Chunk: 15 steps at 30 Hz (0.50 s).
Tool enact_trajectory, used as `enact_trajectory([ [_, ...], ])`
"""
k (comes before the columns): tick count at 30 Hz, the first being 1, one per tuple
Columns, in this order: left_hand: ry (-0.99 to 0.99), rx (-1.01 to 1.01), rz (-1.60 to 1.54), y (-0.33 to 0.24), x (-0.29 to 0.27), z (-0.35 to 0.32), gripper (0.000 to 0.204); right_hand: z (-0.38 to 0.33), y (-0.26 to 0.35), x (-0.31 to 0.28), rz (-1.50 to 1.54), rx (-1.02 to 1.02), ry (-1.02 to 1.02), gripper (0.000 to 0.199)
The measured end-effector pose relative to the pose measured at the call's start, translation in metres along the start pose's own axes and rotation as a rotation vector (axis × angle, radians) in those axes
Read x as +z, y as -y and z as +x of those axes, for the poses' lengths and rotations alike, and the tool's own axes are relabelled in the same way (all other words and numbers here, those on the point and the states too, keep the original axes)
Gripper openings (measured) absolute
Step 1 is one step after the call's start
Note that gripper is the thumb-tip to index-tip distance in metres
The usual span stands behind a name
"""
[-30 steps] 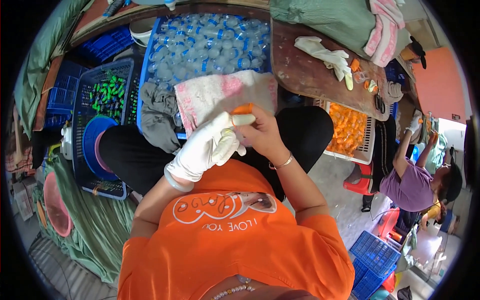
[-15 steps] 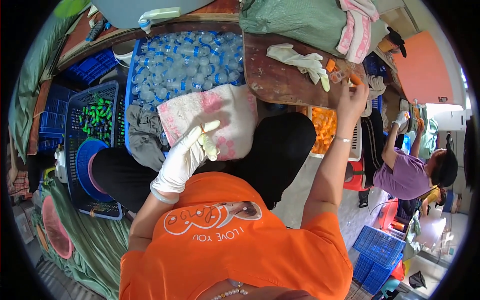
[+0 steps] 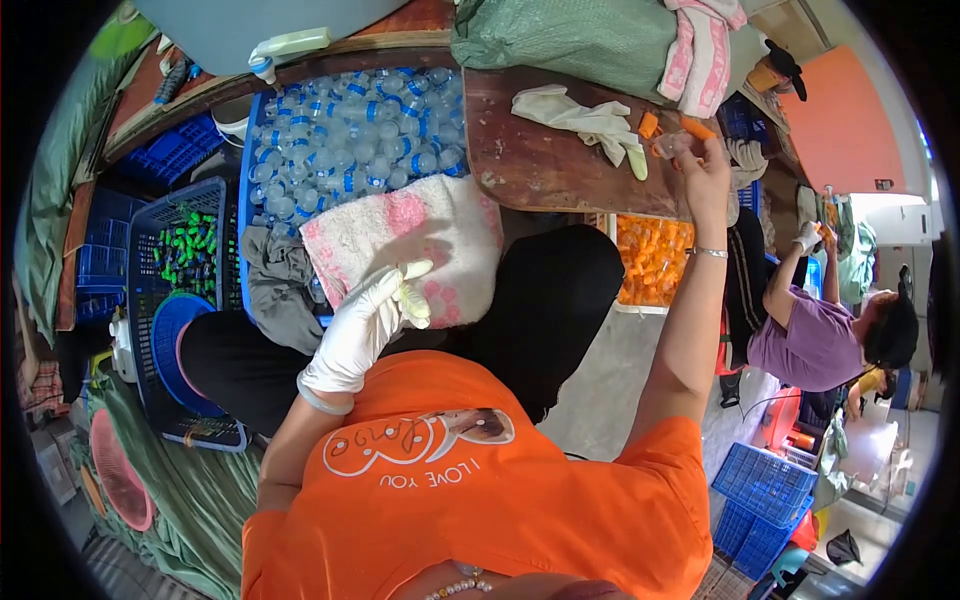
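My left hand (image 3: 362,322), in a white glove with pale green fingertips, hovers over a pink-and-white towel (image 3: 405,240) on my lap. Its fingers are loosely bent and apart, and nothing shows in them. My right hand (image 3: 708,180) is bare and reaches to the far right of a brown wooden board (image 3: 520,150). Its fingertips close on a small clear plastic piece (image 3: 672,146). Beside them on the board lie an orange stick-shaped piece (image 3: 697,128) and a smaller orange piece (image 3: 648,124). An empty white glove (image 3: 575,115) lies to their left.
A blue bin (image 3: 246,220) of clear blue-banded bottles stands ahead. At left is a dark blue crate (image 3: 140,300) with small green-and-black pieces and a blue basin (image 3: 180,330). A tray (image 3: 640,308) of orange pieces sits below the board. A co-worker (image 3: 810,340) works at right.
My right hand has moved from the orange piece to the clear plastic piece; the orange piece now lies free on the board. My left hand stays over the towel. The whole view has shifted slightly.
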<state>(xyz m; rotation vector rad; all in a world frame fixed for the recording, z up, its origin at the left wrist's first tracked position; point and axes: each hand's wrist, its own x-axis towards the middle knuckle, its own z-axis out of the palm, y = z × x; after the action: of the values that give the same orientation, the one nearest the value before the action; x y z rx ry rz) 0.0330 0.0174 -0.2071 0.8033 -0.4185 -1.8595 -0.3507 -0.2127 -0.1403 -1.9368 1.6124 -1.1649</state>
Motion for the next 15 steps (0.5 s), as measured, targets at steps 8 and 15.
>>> enact_trajectory([
  [8,-0.014,-0.026,0.039,0.002,0.001,0.003,0.041,0.014,-0.019,-0.004,-0.008,0.064,-0.188,0.026],
  [15,-0.016,-0.04,0.057,0.003,0.005,0.002,0.042,0.035,-0.022,-0.003,-0.347,0.057,-0.058,0.024],
])
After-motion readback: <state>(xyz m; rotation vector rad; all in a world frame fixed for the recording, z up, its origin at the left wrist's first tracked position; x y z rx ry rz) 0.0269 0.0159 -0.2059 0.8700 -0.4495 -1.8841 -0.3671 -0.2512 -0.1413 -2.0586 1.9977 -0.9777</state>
